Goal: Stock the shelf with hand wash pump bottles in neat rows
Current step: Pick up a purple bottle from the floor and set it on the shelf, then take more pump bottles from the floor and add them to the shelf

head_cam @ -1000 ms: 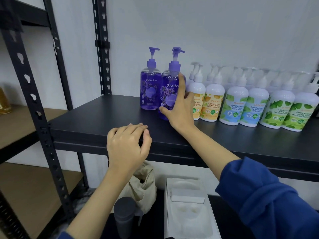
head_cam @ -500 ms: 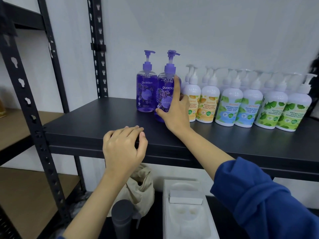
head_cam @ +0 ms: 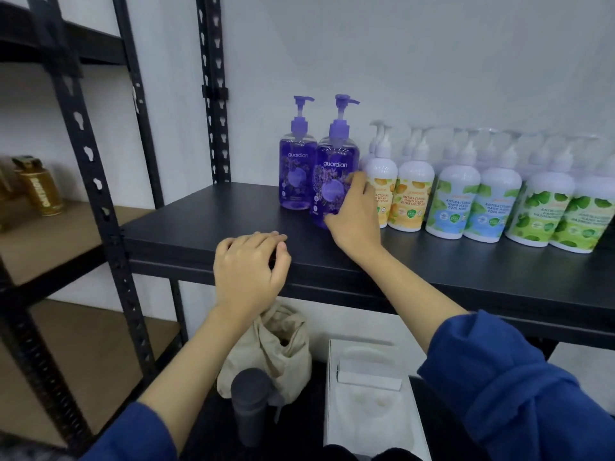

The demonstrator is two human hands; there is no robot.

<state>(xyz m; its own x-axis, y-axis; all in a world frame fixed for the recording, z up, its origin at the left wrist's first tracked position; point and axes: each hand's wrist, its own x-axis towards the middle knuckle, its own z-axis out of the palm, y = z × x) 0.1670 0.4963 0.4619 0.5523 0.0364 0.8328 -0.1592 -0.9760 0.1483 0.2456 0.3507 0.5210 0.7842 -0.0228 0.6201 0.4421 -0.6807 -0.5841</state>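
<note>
- Black shelf [head_cam: 233, 224] against a white wall, white bottles [head_cam: 459, 197] in rows along it.
- Right hand [head_cam: 356, 214] grips the front purple bottle [head_cam: 334, 181], just left of those bottles.
- Left hand [head_cam: 248, 271] rests on the shelf's front edge, fingers loosely curled, holding nothing.

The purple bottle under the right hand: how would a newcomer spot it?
On the black shelf, a bottle row runs along the wall. The front purple bottle stands left of the white bottles, right hand on it, nearer the edge than its purple twin.

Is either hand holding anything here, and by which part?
Right hand grips the front purple bottle low on its body; left hand rests on the shelf edge.
</note>
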